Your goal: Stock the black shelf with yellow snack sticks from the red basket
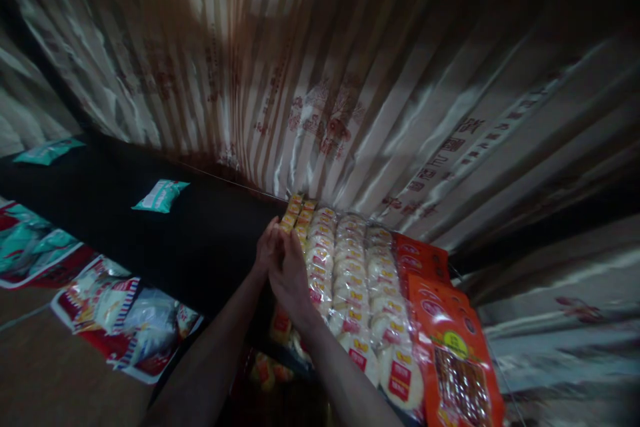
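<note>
My left hand [267,249] and my right hand [291,273] are close together, fingers bent and pressed inward, at the left end of a packed display. Their fingertips meet beside two rows of small yellow packets [301,213]. Whatever lies between the fingers is hidden. Just right of my right hand, clear-wrapped round white cakes [350,273] with red labels stand in overlapping rows. Orange bags [453,353] with a yellow round label lie at the far right of the display.
A black shelf top [210,240] stretches left, with a teal packet [160,195] and another teal packet [49,151] on it. Lower left hang red-and-white bins [125,337] of bagged goods. A pleated printed curtain [320,93] rises behind the shelf.
</note>
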The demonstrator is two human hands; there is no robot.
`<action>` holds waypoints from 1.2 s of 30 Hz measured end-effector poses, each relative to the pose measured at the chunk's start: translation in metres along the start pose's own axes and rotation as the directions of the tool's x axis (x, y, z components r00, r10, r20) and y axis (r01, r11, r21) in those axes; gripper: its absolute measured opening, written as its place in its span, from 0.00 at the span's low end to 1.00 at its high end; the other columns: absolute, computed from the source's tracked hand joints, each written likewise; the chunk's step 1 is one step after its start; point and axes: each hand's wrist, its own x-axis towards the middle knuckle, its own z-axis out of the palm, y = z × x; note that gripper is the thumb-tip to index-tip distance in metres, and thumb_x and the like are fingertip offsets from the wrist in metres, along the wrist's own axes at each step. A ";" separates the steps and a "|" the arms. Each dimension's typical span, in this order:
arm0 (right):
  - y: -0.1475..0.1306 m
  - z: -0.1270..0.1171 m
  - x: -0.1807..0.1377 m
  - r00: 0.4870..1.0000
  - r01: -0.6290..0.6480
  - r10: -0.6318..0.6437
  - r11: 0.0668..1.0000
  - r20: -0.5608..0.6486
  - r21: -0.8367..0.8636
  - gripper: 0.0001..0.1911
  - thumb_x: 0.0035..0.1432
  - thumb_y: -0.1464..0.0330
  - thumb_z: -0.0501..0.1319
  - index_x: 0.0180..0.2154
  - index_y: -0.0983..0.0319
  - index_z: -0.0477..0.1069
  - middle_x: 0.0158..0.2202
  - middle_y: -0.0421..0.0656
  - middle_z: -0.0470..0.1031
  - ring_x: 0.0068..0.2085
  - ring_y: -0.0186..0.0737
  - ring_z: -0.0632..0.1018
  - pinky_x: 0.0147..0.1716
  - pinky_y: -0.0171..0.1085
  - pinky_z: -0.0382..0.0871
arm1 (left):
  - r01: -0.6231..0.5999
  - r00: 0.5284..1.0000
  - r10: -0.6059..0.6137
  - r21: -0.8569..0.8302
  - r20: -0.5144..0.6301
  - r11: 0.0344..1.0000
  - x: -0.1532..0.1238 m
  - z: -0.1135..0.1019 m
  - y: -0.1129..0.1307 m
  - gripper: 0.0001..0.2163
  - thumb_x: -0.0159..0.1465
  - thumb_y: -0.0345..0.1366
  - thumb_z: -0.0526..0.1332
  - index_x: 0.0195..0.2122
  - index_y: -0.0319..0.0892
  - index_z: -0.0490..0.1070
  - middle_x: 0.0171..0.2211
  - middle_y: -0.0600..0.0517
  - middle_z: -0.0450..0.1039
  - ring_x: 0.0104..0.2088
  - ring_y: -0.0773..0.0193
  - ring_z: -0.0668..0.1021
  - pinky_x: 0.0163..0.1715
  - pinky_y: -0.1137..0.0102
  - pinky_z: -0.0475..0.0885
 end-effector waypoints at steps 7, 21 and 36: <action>0.014 -0.015 0.007 0.999 -0.024 0.019 0.993 -0.046 -0.116 0.23 0.60 0.63 0.45 0.52 0.66 0.65 0.58 0.54 0.63 0.61 0.48 0.62 0.59 0.51 0.57 | -0.042 0.998 0.035 0.151 0.050 0.988 0.001 0.008 0.006 0.23 0.66 0.45 0.44 0.55 0.37 0.63 0.56 0.43 0.66 0.58 0.57 0.67 0.60 0.61 0.59; 0.022 -0.027 0.065 0.970 0.098 0.014 0.891 0.243 -0.443 0.28 0.65 0.62 0.39 0.58 0.68 0.60 0.62 0.51 0.58 0.65 0.43 0.54 0.63 0.47 0.45 | 0.052 0.998 -0.058 0.162 0.031 0.985 0.003 0.014 0.016 0.25 0.66 0.45 0.40 0.58 0.36 0.60 0.60 0.45 0.61 0.61 0.61 0.62 0.62 0.64 0.53; 0.025 -0.026 0.118 0.789 0.290 0.107 0.803 0.605 -0.521 0.36 0.65 0.55 0.31 0.42 0.62 0.75 0.52 0.50 0.72 0.62 0.45 0.60 0.62 0.52 0.30 | -0.101 0.993 0.085 0.226 0.079 0.969 0.002 0.017 0.016 0.22 0.66 0.43 0.41 0.55 0.40 0.64 0.58 0.47 0.64 0.60 0.60 0.64 0.61 0.63 0.56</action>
